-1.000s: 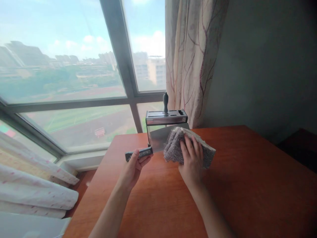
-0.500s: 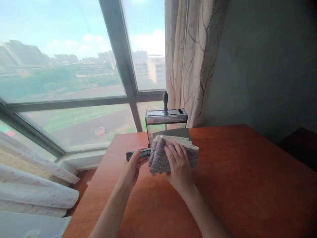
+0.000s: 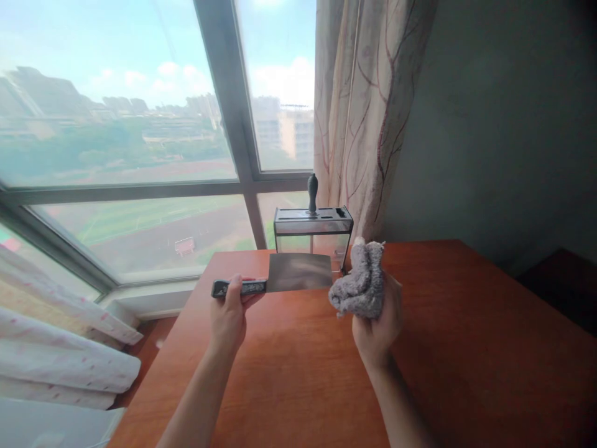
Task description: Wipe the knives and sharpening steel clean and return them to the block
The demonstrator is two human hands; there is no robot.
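Change since half a second ago: cloth lifted off the blade and drawn right; blade now bare; cleaver shifted slightly left.

Left hand: fingers wrapped around the dark handle of the cleaver, thumb on top. Cleaver held above the wooden table, broad rectangular blade pointing right, flat face toward the camera.

Knife block: metal and clear-walled, at the table's far edge just behind the blade, one dark handle standing upright in it.

Right hand: closed in a fist around the grey cloth, which is bunched and sticks up out of the grip, just right of the blade tip, apart from it.

Backdrop: window left, patterned curtain right.
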